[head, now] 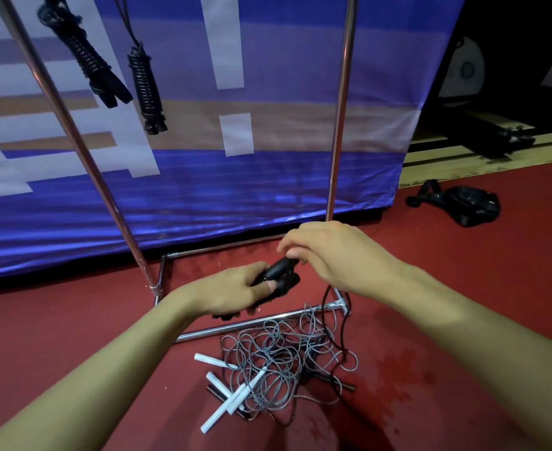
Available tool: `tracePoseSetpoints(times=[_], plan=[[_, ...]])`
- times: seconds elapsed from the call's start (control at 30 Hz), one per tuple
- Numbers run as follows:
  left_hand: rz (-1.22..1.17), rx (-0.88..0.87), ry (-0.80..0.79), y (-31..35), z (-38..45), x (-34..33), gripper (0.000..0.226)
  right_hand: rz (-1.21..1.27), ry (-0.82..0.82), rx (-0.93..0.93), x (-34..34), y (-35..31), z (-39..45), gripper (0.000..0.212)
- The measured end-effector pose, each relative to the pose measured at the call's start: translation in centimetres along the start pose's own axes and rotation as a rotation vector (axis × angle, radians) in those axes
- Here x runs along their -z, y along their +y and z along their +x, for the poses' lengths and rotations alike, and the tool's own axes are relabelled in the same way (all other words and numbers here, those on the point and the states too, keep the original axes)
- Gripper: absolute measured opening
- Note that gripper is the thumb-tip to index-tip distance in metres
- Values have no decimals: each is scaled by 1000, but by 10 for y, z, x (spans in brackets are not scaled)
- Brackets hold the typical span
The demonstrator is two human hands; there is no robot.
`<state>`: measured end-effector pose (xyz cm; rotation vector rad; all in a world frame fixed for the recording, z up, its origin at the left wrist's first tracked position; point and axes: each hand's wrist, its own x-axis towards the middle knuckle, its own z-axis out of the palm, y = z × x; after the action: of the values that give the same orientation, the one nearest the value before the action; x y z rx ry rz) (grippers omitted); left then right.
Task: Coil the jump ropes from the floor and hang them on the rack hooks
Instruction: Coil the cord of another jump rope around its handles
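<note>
A blue banner (pixel 203 177) backs the chrome rack (pixel 341 109), where two coiled black ropes (pixel 146 86) hang. The left hand (pixel 232 292) grips black jump-rope handles (pixel 279 275); the right hand (pixel 326 252) pinches their top. Grey ropes (pixel 281 359) lie tangled beside the rack's base rail

Both hands (pixel 232 292) (pixel 330 255) on black jump-rope handles (pixel 279 275) above tangled ropes (pixel 284 362)
</note>
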<state>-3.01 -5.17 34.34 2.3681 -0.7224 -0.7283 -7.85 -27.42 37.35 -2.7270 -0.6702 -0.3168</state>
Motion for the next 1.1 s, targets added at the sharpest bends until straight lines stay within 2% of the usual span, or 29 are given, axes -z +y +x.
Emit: tracePoseSetpoints(times=[0.17,0.3,0.4,0.47,0.6,0.73,0.9,1.0,1.1], plan=[[177,-36,-12,24,-4,-5,50,73,53,29,1,6,8,3],[256,-107,0,35,-11,-5,54,-40,61,29,5,13,7,13],[313,-155,85,34,-15,-3,65,13,34,13,5,25,6,17],[390,-206,154,34,-16,-6,66,129,7,9,3,31,6,12],[440,-276,149,41,-19,-13,51,269,-17,-31,-5,37,5,16],[355,-340,210,39,-19,-13,35,396,-90,-63,-10,43,3,13],[-7,-410,186,27,-21,5,34,732,-284,-202,-17,54,-9,12],[-199,-449,164,24,-25,11,22,711,-293,-208,-11,56,-13,20],[-320,-415,184,22,-22,8,18,517,-332,-188,-15,51,-10,35]])
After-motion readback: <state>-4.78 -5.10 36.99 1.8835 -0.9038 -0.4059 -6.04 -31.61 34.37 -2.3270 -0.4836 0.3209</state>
